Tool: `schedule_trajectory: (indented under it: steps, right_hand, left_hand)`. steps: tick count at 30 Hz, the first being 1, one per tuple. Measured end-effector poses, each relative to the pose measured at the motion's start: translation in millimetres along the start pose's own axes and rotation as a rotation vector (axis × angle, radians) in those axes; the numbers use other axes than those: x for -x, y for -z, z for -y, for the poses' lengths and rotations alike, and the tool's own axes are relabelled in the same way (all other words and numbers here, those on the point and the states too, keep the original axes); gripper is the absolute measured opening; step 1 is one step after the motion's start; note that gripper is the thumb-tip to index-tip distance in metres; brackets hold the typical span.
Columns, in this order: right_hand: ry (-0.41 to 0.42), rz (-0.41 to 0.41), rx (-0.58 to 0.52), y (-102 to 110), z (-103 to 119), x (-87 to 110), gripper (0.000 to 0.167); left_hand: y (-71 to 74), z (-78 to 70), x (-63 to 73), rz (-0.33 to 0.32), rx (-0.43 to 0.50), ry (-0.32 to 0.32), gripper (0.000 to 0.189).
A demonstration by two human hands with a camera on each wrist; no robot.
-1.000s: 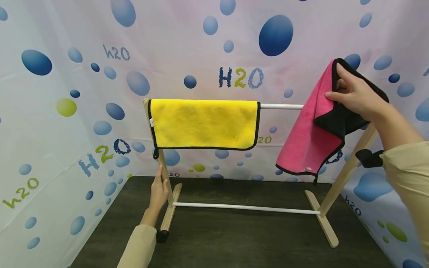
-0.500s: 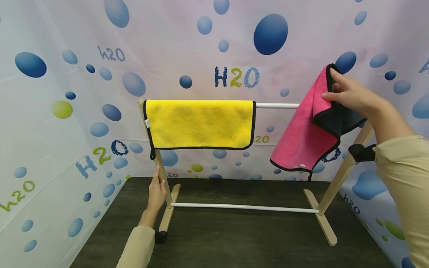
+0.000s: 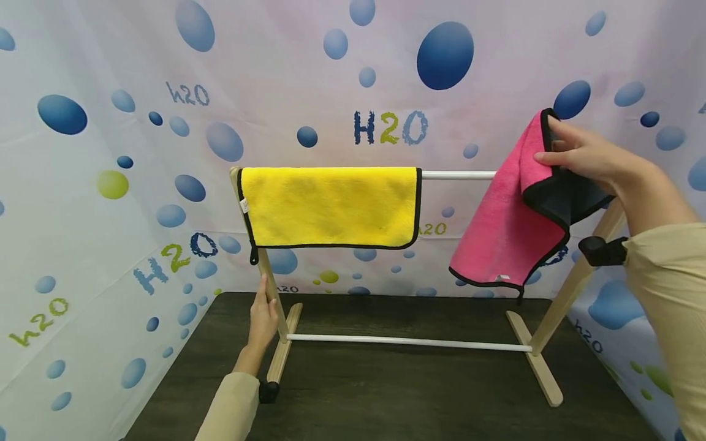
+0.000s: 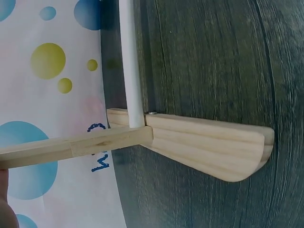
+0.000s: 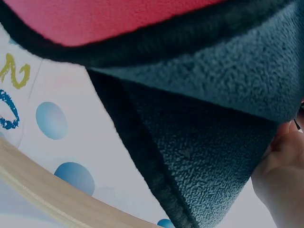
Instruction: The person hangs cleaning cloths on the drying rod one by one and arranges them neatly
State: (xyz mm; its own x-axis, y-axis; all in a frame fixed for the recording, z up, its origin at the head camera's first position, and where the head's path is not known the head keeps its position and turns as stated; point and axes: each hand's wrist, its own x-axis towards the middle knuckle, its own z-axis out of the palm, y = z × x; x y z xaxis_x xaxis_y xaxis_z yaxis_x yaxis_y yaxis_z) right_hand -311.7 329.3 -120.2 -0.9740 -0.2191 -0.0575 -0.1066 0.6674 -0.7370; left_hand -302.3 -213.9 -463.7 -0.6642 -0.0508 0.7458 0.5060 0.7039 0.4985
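A pink cloth [image 3: 499,214] with black edging and a dark underside hangs from my right hand [image 3: 592,156], which pinches its upper edge. It overlaps the right end of the white top bar [image 3: 458,176] in the head view. The right wrist view shows the cloth's dark side [image 5: 209,152] falling in folds beside the hand [image 5: 285,166]. My left hand [image 3: 261,321] rests against the rack's left wooden post [image 3: 274,294], fingers extended up along it. A yellow cloth [image 3: 331,208] with black edging lies folded over the left part of the top bar.
The rack's lower white rod [image 3: 408,342] joins two wooden feet [image 3: 536,361] on a dark wood table [image 3: 419,398]. The right post [image 3: 576,278] stands under my right forearm. A curtain [image 3: 265,73] printed with blue bubbles hangs behind.
The pink cloth has come down slightly with my right hand. My left hand stays at the post, and the yellow cloth has not moved on the bar. The head view shifts a little.
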Motion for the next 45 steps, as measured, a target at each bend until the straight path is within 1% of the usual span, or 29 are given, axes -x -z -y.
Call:
schedule_trajectory:
  steps: [5,10,12,15,17,21,24,26,28,30,32,35,40,45]
  right_hand:
    - [0.000,-0.004,0.004,-6,7,4.4,0.072]
    - [-0.007,-0.024,0.014,-10,10,7.6,0.073]
    - [-0.014,-0.029,0.010,-12,11,8.2,0.074]
    - [-0.017,-0.034,0.003,-15,14,9.0,0.073]
    - [-0.018,-0.037,-0.002,-16,16,9.9,0.073]
    - [-0.008,-0.044,-0.009,-19,19,12.3,0.073]
    - [0.000,-0.053,-0.010,-20,19,14.9,0.072]
    - [-0.001,-0.059,-0.012,-20,18,17.1,0.071]
    - [-0.006,-0.064,-0.015,-21,18,19.4,0.071]
    - [-0.015,-0.069,-0.019,-22,18,21.5,0.071]
    - [-0.023,-0.072,-0.026,-22,19,23.4,0.071]
    - [-0.021,-0.080,-0.030,-24,19,25.7,0.071]
    - [-0.016,-0.081,-0.037,-24,19,29.3,0.070]
    - [-0.013,-0.088,-0.034,-22,18,32.9,0.069]
  left_hand:
    - [4.0,-2.4,-0.8,-0.009,0.011,0.034,0.065]
    - [10.5,-5.3,-2.9,0.019,0.034,0.081,0.067]
    - [12.6,-6.9,-3.5,0.021,0.038,0.093,0.067]
    - [14.1,-11.6,-3.7,-0.005,0.046,0.117,0.067]
    - [13.5,-16.1,-2.2,-0.034,0.054,0.136,0.068]
    - [8.2,-26.5,1.7,-0.082,0.080,0.188,0.068]
    - [2.2,-39.9,3.5,-0.122,0.106,0.202,0.063]
    - [-2.4,-51.4,4.2,-0.156,0.113,0.200,0.057]
    - [-6.9,-64.3,5.2,-0.167,0.118,0.186,0.052]
    - [-12.2,-76.2,5.9,-0.159,0.109,0.147,0.047]
    - [-17.5,-89.2,6.5,-0.125,0.128,0.095,0.043]
    - [-25.9,-109.8,6.9,-0.052,0.173,0.028,0.040]
    - [-40.5,-146.2,6.7,0.054,0.271,-0.010,0.038]
    - [-52.6,-183.5,4.4,0.143,0.406,-0.062,0.033]
